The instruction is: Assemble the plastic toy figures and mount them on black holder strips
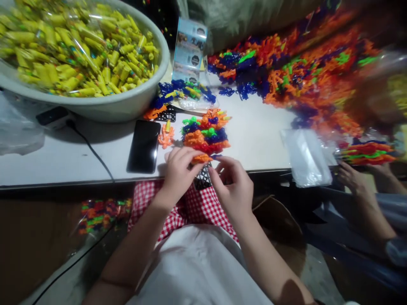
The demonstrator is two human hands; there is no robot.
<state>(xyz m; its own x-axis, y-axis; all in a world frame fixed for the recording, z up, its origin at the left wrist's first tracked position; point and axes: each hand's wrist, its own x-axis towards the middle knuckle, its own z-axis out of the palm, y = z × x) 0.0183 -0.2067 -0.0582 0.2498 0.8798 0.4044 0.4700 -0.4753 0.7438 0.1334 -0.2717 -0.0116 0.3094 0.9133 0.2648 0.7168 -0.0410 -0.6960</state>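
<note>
My left hand [178, 171] pinches a small orange plastic toy piece [201, 159] at the table's front edge. Facing it, my right hand [233, 182] has its fingertips at the same piece, just beside a dark blue bit. A black mesh piece [202, 179] shows under and between both hands. Right behind them lies a small heap of orange, green, blue and red toy pieces [206, 133]. A lone orange figure [165, 136] lies to the left of that heap.
A black phone [144, 146] lies left of my hands, with a cable [90, 148] beside it. A big basin [104, 106] of yellow pieces stands at back left. A large mixed toy pile [305, 72] fills the right. Clear bags [305, 156] and another person's hands [352, 178] are at right.
</note>
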